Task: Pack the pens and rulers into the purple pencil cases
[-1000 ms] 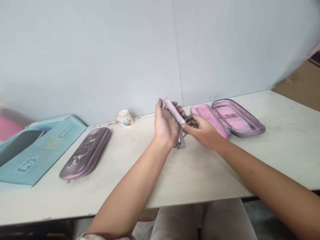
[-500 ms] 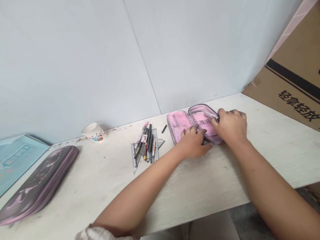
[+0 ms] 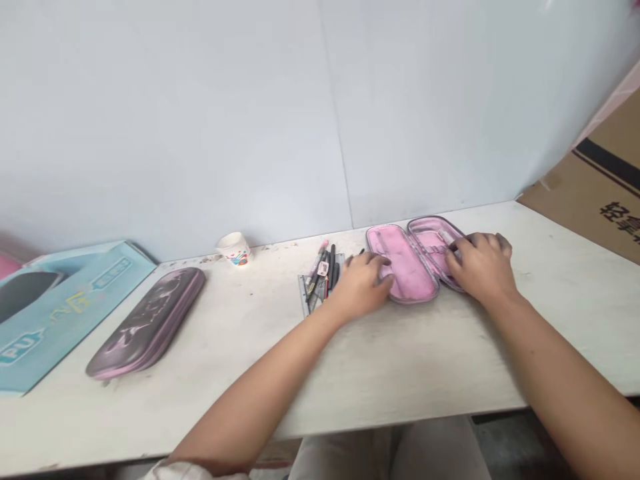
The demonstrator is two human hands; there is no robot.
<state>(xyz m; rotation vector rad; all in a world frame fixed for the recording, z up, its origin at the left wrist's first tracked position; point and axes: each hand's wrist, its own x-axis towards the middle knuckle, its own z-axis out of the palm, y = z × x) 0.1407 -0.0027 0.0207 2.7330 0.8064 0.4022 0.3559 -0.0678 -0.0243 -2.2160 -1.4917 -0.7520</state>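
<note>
Open pink zip pencil case [image 3: 407,283] lies flat on white table [image 3: 400,363], both halves spread. Left hand [image 3: 363,283] rests on its left half, fingers [image 3: 383,275] loosely together, no clear pinch. Right hand [image 3: 480,267] sits over right half, fingers [image 3: 453,250] curled down inside; can't tell if gripping. Just left: pile of pens and rulers [image 3: 320,280]. Farther left: closed dark pencil case [image 3: 145,323], paper cup [image 3: 234,249], blue box [image 3: 65,313].
</note>
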